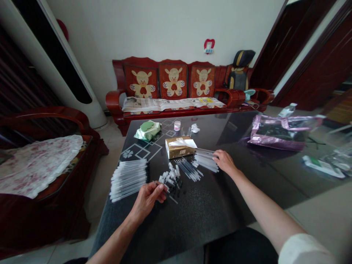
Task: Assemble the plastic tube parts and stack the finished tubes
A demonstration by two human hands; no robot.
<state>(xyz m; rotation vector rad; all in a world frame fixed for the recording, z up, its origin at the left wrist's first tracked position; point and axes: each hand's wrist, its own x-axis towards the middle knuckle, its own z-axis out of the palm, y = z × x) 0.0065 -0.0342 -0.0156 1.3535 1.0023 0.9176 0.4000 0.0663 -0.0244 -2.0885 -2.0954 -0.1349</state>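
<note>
Nearest the camera, the left hand (148,200) is pinching a thin refill (172,198) between thumb and fingertips. The refill's far end is pointing right, just above the dark counter (209,212). Just beyond those fingers, a small heap of pen caps (169,176) is lying on the counter. To the left of the heap, a neat row of white pens (129,179) is lying side by side near the counter's left edge.

Right of the caps, a loose bundle of dark refills (189,169) is fanning out across the surface. The right hand (224,161) is reaching forward with its fingers lying over the right end of a pile of clear barrels (204,160). Whether it is gripping one or only touching the pile cannot be told.

Just behind the refills and barrels, a brown tissue box (178,147) is sitting with a sheet sticking out. Farther back, a green-topped wipes packet (148,130), a small pink-lidded jar (177,125) and a crumpled white scrap (195,128) are standing near the far edge. Well to the right, a pink see-through bag (277,135) is lying on the counter. Against the wall, a red wooden sofa (118,99) with bear cushions is carrying spread newspapers.
</note>
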